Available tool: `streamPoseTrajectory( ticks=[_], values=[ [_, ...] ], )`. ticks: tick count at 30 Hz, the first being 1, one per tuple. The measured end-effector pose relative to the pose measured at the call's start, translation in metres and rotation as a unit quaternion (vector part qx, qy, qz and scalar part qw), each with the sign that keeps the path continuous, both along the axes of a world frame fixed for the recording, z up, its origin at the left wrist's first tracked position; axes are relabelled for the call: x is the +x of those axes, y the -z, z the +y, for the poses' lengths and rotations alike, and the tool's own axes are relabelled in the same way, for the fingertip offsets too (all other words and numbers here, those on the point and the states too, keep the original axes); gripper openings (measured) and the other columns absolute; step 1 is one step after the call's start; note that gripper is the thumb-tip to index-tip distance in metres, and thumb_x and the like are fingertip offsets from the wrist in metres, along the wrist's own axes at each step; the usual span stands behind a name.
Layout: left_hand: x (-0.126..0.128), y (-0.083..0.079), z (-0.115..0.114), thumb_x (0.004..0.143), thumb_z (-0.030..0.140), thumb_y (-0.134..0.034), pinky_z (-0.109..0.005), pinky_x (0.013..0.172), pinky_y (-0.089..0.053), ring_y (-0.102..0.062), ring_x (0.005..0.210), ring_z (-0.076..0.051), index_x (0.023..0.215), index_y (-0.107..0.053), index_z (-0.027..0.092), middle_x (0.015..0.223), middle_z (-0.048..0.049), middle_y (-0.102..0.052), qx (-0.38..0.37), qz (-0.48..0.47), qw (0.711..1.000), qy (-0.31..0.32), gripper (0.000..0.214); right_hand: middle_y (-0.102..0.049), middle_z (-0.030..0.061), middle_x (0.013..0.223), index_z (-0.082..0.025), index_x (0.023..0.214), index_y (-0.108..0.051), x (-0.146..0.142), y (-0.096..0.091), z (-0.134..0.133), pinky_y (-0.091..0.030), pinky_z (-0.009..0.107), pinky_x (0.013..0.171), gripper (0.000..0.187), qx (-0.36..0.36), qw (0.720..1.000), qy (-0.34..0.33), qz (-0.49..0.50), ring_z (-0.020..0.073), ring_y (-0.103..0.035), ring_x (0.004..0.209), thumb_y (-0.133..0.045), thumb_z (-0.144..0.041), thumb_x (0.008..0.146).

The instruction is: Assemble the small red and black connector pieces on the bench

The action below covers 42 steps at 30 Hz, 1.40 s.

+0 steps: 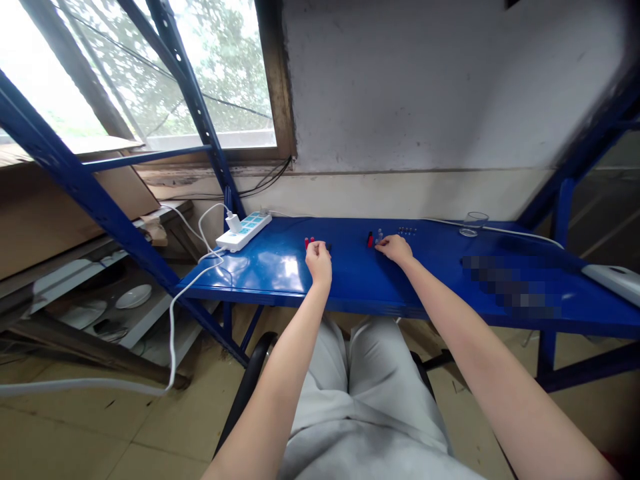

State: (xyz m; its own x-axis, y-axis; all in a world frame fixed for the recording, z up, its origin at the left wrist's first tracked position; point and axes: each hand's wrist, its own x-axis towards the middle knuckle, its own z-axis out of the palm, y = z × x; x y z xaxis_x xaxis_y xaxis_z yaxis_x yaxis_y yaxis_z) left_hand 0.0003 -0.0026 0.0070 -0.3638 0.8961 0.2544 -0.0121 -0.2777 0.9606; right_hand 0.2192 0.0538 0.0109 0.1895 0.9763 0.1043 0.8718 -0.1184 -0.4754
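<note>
My left hand (319, 261) is closed in a pinch above the blue table, and what its fingers hold, if anything, is hidden. Just behind it stand small red cylinders (307, 244), and a dark piece (329, 247) shows at its right side. My right hand (397, 249) has thumb and fingers together low over the tabletop, close to a few small clear pieces (380, 234). I cannot make out what is in that pinch. Left of it is a small red and black tube (370, 240). Beyond the right hand, several tiny dark pieces (407, 231) lie in rows.
A white power strip (245, 230) with a plug and cables lies on the blue table (270, 277) at left. A clear glass (473, 225) is at the back right, with a blurred dark object (515, 287) nearer. Blue metal posts (195, 93) flank the table.
</note>
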Motion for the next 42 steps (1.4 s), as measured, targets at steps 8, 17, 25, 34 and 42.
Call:
streamPoseTrajectory(
  ticks=[8, 17, 25, 34, 42],
  values=[
    [-0.007, -0.001, 0.008, 0.078, 0.026, -0.039, -0.018, 0.044, -0.030, -0.038, 0.040, -0.006, 0.081, -0.045, 0.018, 0.050, 0.0062, -0.042, -0.019, -0.172, 0.981, -0.087, 0.011, -0.065, 0.0138, 0.099, -0.013, 0.095, -0.065, 0.003, -0.011, -0.001, -0.048, 0.028, 0.069, 0.035, -0.059, 0.998, -0.020, -0.021, 0.0237, -0.062, 0.090, -0.068, -0.036, 0.069],
    [-0.004, -0.005, 0.004, 0.076, 0.025, -0.040, -0.019, 0.044, -0.029, -0.037, 0.038, -0.006, 0.076, -0.045, 0.018, 0.047, 0.0065, -0.042, -0.008, -0.189, 0.979, -0.079, 0.008, -0.067, 0.0114, 0.086, -0.017, 0.081, -0.066, -0.044, -0.034, -0.045, -0.046, 0.029, 0.070, 0.023, 0.012, 0.996, -0.068, -0.048, 0.0228, -0.062, 0.085, -0.056, -0.037, 0.080],
    [-0.004, -0.004, 0.006, 0.076, 0.021, -0.041, -0.018, 0.041, -0.025, -0.035, 0.035, -0.006, 0.074, -0.046, 0.017, 0.042, 0.0072, -0.041, 0.014, -0.222, 0.972, -0.080, 0.007, -0.060, 0.0094, 0.109, -0.019, 0.117, -0.055, -0.115, -0.008, -0.030, -0.041, 0.028, 0.082, 0.033, 0.074, 0.969, -0.237, -0.017, 0.0181, -0.056, 0.098, -0.041, -0.029, 0.089],
    [-0.004, 0.002, 0.012, 0.077, 0.022, -0.041, -0.018, 0.040, -0.024, -0.034, 0.033, -0.005, 0.074, -0.046, 0.017, 0.041, 0.0081, -0.039, 0.014, -0.210, 0.975, -0.069, 0.008, -0.054, 0.0116, 0.107, -0.021, 0.105, -0.057, -0.144, -0.005, -0.022, -0.040, 0.034, 0.075, 0.026, 0.040, 0.980, -0.172, -0.095, 0.0248, -0.052, 0.098, -0.045, -0.035, 0.086],
    [-0.004, -0.001, 0.007, 0.078, 0.024, -0.041, -0.018, 0.040, -0.025, -0.035, 0.034, -0.005, 0.073, -0.046, 0.017, 0.043, 0.0074, -0.040, 0.005, -0.186, 0.981, -0.062, 0.010, -0.054, 0.0109, 0.096, -0.019, 0.093, -0.056, -0.137, 0.007, -0.022, -0.036, 0.029, 0.063, 0.018, 0.085, 0.981, -0.155, -0.079, 0.0204, -0.054, 0.080, -0.041, -0.016, 0.084]
  ],
)
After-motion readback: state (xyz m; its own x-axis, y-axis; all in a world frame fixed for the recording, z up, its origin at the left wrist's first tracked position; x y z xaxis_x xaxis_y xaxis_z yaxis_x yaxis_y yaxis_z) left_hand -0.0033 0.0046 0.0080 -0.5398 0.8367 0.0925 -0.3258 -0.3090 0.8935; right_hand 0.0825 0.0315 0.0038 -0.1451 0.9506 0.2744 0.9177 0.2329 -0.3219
